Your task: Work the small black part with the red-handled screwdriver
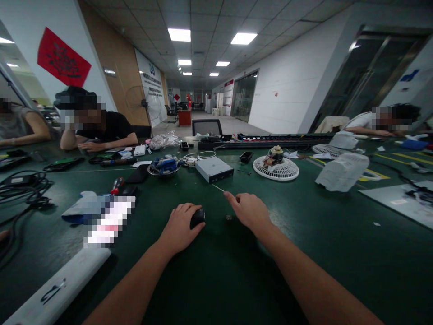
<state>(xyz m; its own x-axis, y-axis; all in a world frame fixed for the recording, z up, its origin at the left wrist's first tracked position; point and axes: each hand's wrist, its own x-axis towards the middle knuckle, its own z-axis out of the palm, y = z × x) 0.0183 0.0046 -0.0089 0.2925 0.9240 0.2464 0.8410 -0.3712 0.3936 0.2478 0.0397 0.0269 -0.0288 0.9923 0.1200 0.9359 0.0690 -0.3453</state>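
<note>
My left hand (pixel 179 225) lies on the green table (pixel 216 271), fingers curled round a small black rounded object (pixel 198 217). My right hand (pixel 248 210) is just to its right, thumb and forefinger pinched on a thin white stick (pixel 218 188) that points away towards a grey flat box (pixel 214 169). A tiny dark round part (pixel 228 217) rests on the table between the hands.
A white fan grille (pixel 276 169) with a motor on it, a white fan housing (pixel 341 172), a bowl of parts (pixel 164 165), a red-handled screwdriver (pixel 117 185), black cables (pixel 23 187) and a long black strip (pixel 264 141) lie around. Other people sit at far left and far right.
</note>
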